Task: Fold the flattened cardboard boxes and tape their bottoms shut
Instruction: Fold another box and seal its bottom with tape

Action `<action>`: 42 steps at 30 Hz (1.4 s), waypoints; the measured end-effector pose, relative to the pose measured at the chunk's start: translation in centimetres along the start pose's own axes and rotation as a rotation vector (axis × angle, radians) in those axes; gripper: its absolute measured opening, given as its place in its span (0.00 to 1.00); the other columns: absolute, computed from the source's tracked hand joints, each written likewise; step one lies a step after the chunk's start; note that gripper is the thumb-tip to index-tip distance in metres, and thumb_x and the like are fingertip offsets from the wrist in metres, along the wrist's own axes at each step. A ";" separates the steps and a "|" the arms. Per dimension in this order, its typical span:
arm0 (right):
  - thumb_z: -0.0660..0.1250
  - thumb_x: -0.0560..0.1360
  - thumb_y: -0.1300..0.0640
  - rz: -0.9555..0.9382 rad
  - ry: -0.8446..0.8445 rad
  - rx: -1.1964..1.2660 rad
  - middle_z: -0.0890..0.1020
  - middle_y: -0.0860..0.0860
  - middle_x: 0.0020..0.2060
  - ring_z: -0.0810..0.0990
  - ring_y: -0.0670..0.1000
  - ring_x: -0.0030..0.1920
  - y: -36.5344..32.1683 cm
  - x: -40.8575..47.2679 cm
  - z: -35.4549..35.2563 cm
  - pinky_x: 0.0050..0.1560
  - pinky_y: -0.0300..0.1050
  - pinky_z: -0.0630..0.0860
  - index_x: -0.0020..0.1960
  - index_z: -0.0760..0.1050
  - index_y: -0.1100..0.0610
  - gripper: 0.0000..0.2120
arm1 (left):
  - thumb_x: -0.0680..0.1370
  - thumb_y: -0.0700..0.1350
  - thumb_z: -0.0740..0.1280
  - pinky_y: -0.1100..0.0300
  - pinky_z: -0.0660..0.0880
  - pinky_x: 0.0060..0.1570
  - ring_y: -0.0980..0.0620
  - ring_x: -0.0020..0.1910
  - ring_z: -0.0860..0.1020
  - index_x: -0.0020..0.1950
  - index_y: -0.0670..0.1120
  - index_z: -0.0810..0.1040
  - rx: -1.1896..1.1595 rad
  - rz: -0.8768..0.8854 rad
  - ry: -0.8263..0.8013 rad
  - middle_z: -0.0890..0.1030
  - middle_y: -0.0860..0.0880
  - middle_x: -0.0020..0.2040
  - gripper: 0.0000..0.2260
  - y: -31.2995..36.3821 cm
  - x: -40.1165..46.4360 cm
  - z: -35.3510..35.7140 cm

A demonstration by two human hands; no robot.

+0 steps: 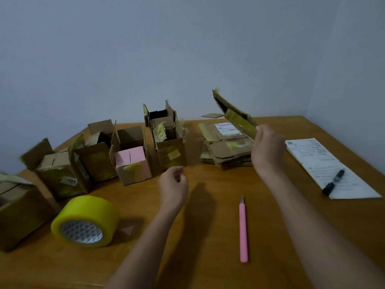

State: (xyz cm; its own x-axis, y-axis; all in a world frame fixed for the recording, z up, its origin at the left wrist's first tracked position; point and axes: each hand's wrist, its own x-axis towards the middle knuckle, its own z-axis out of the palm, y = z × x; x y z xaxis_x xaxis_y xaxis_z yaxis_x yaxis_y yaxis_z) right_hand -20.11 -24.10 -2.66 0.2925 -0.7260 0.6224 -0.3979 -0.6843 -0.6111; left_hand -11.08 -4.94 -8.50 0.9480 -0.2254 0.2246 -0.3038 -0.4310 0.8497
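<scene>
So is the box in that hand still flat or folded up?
Flat. The right hand holds the cardboard box up as a thin, tilted slab above the stack.

The nearest folded box (19, 213) is cut off by the left edge. The raised flat box (235, 113) is motion-blurred, and the right hand (267, 150) hides its near end. Writing on the paper sheet (331, 170), far right, is too small to read. The shipping label (227, 128) on the flat stack (225, 149) is likewise illegible.
</scene>
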 end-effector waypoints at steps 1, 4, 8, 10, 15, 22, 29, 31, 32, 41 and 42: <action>0.55 0.84 0.58 0.011 0.017 0.015 0.74 0.52 0.36 0.71 0.50 0.33 0.0 -0.3 -1.1 0.27 0.36 0.56 0.50 0.77 0.63 0.14 | 0.81 0.39 0.64 0.63 0.76 0.55 0.54 0.57 0.78 0.66 0.44 0.78 -0.007 0.030 0.004 0.81 0.47 0.60 0.14 0.4 -0.5 -0.4; 0.56 0.83 0.59 0.005 0.037 0.033 0.76 0.52 0.36 0.69 0.50 0.34 0.2 -1.3 -4.2 0.27 0.36 0.55 0.51 0.78 0.62 0.13 | 0.81 0.41 0.64 0.65 0.74 0.52 0.57 0.54 0.77 0.67 0.44 0.77 -0.033 0.130 0.018 0.81 0.47 0.60 0.14 1.3 -1.7 -1.6; 0.58 0.82 0.58 -0.035 -0.069 0.060 0.79 0.55 0.40 0.72 0.52 0.37 0.2 -2.6 -7.5 0.28 0.40 0.60 0.52 0.79 0.60 0.12 | 0.80 0.51 0.66 0.60 0.75 0.59 0.54 0.65 0.74 0.75 0.48 0.68 -0.199 0.203 -0.056 0.75 0.48 0.70 0.24 2.1 -3.5 -3.3; 0.59 0.82 0.58 -0.089 -0.174 0.060 0.79 0.53 0.40 0.72 0.52 0.37 -0.2 -3.4 -8.6 0.32 0.43 0.63 0.51 0.79 0.59 0.11 | 0.76 0.59 0.66 0.54 0.72 0.65 0.53 0.71 0.69 0.79 0.52 0.61 -0.289 0.220 -0.120 0.68 0.50 0.75 0.34 2.4 -4.5 -4.2; 0.59 0.82 0.56 -0.208 -0.445 0.031 0.76 0.50 0.35 0.74 0.52 0.36 -1.8 -5.4 -9.9 0.32 0.44 0.65 0.39 0.74 0.56 0.14 | 0.74 0.60 0.64 0.54 0.68 0.69 0.55 0.75 0.61 0.79 0.55 0.59 -0.434 0.247 -0.163 0.63 0.53 0.78 0.35 2.3 -6.0 -6.6; 0.63 0.80 0.53 -0.247 -0.550 0.214 0.78 0.43 0.40 0.75 0.40 0.40 -4.1 -7.6 -7.5 0.36 0.37 0.68 0.47 0.78 0.50 0.06 | 0.83 0.45 0.61 0.72 0.74 0.42 0.67 0.46 0.78 0.55 0.47 0.77 -0.423 0.296 -0.032 0.80 0.52 0.49 0.06 -0.2 -6.2 -9.5; 0.67 0.76 0.47 -0.016 -0.362 0.484 0.78 0.47 0.48 0.78 0.46 0.48 -4.7 -10.2 -4.1 0.46 0.39 0.78 0.58 0.74 0.56 0.16 | 0.84 0.44 0.60 0.71 0.75 0.37 0.64 0.43 0.80 0.50 0.54 0.78 -0.381 0.176 0.018 0.82 0.52 0.47 0.08 -2.6 -5.7 -11.0; 0.65 0.76 0.45 0.021 -0.361 0.544 0.78 0.45 0.47 0.79 0.45 0.48 -4.5 -10.9 -3.6 0.44 0.37 0.77 0.56 0.73 0.54 0.15 | 0.82 0.46 0.64 0.65 0.78 0.37 0.58 0.45 0.81 0.54 0.51 0.76 -0.415 0.090 0.049 0.81 0.52 0.48 0.03 -3.0 -5.5 -11.3; 0.64 0.76 0.44 0.039 -0.362 0.572 0.78 0.44 0.46 0.79 0.45 0.48 -4.4 -11.1 -3.4 0.44 0.37 0.77 0.54 0.73 0.53 0.15 | 0.80 0.47 0.67 0.62 0.79 0.37 0.55 0.46 0.81 0.55 0.50 0.74 -0.413 0.052 0.084 0.80 0.51 0.47 0.05 -3.1 -5.5 -11.5; 0.63 0.77 0.42 0.167 -0.310 0.611 0.78 0.46 0.41 0.79 0.47 0.44 -4.3 -11.0 -2.3 0.45 0.53 0.82 0.45 0.73 0.50 0.12 | 0.80 0.31 0.58 0.50 0.79 0.52 0.47 0.55 0.80 0.42 0.44 0.72 -0.824 0.029 -0.076 0.82 0.46 0.50 0.11 -4.8 -6.4 -11.4; 0.63 0.78 0.42 0.171 -0.306 0.598 0.78 0.46 0.41 0.80 0.47 0.43 -4.4 -10.9 -2.2 0.44 0.52 0.82 0.46 0.73 0.51 0.12 | 0.77 0.26 0.56 0.55 0.79 0.49 0.50 0.54 0.80 0.45 0.43 0.75 -0.778 0.080 -0.102 0.83 0.50 0.49 0.15 -5.2 -6.7 -11.3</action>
State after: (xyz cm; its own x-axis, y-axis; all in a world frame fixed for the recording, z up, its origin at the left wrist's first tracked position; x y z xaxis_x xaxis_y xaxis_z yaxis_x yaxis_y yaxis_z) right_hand -23.43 -12.99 -5.74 0.5352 -0.7536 0.3817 0.0619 -0.4156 -0.9074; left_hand -14.75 8.69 -9.03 0.9012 -0.3256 0.2859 -0.1809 0.3170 0.9310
